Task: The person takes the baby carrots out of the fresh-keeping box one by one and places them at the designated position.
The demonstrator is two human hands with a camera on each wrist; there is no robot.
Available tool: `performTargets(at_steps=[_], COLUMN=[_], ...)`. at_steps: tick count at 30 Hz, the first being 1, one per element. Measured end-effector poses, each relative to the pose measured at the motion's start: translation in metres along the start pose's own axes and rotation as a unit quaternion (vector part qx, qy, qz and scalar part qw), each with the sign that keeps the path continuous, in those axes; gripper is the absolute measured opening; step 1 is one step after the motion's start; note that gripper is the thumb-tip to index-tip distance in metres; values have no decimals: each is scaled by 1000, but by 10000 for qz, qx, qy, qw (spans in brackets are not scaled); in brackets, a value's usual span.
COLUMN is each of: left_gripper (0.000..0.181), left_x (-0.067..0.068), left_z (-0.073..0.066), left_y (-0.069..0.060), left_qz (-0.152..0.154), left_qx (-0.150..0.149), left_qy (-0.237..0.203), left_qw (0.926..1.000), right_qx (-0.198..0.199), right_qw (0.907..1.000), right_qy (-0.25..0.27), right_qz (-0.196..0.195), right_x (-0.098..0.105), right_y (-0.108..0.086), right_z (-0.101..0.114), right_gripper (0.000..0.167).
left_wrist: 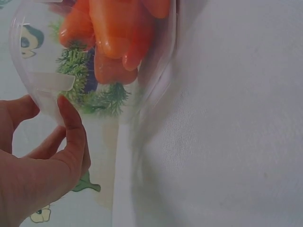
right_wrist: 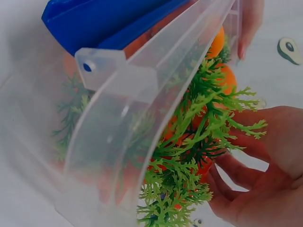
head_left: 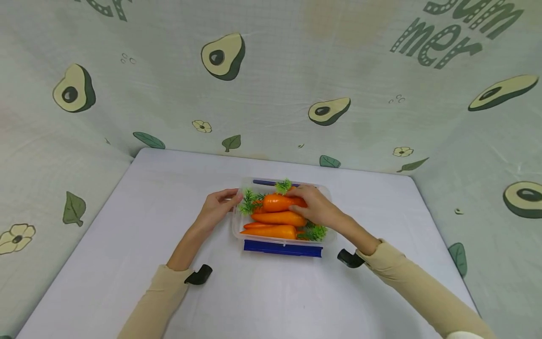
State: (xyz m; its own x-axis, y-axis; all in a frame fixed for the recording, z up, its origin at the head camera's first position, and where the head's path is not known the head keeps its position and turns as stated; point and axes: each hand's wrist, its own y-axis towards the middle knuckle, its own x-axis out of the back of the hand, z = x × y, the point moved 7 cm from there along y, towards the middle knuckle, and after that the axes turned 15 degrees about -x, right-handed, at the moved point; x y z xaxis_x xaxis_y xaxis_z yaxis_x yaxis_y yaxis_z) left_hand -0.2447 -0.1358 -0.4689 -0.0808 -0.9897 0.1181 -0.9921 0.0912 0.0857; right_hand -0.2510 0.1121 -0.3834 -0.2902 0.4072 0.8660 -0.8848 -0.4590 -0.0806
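A clear plastic container (head_left: 235, 228) full of orange carrots with green tops lies on the white table. My left hand (head_left: 217, 207) pinches its left rim; in the left wrist view, thumb and fingers sit on either side of the clear wall (left_wrist: 52, 81). Over the right part of the contents, my right hand (head_left: 315, 205) grips the thick end of the uppermost carrot (head_left: 276, 203). Below that lie another long carrot (head_left: 279, 218) and a lower carrot (head_left: 275, 232). In the right wrist view, leafy greens (right_wrist: 189, 146) partly cover the fingertips of that hand.
A blue locking flap (head_left: 282, 248) hangs folded out along the container's near side, and another blue flap (head_left: 263, 182) shows at the far side. White tabletop (head_left: 271, 296) surrounds the container. Behind the table hangs a cloth (head_left: 271, 84) printed with avocados.
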Motion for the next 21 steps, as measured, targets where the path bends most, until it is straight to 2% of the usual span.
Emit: performTargets(at_steps=[9,15,21], left_gripper=[52,51,53], left_x=[-1,-1,-1], left_z=[-2,-2,-2], left_y=[0,0,-1], left_qz=[31,28,44], left_qx=[-14,-26,15], left_qy=[69,87,101], left_qw=[10000,10000,9999], right_qx=[133,213,431], right_qw=[9992,9987,9971], right_qy=[-303,-398,-585], right_qz=[-208,-222,-213], right_x=[1,-2,-2], right_y=[3,4,3], right_z=[7,7,6], right_gripper=[30,26,31])
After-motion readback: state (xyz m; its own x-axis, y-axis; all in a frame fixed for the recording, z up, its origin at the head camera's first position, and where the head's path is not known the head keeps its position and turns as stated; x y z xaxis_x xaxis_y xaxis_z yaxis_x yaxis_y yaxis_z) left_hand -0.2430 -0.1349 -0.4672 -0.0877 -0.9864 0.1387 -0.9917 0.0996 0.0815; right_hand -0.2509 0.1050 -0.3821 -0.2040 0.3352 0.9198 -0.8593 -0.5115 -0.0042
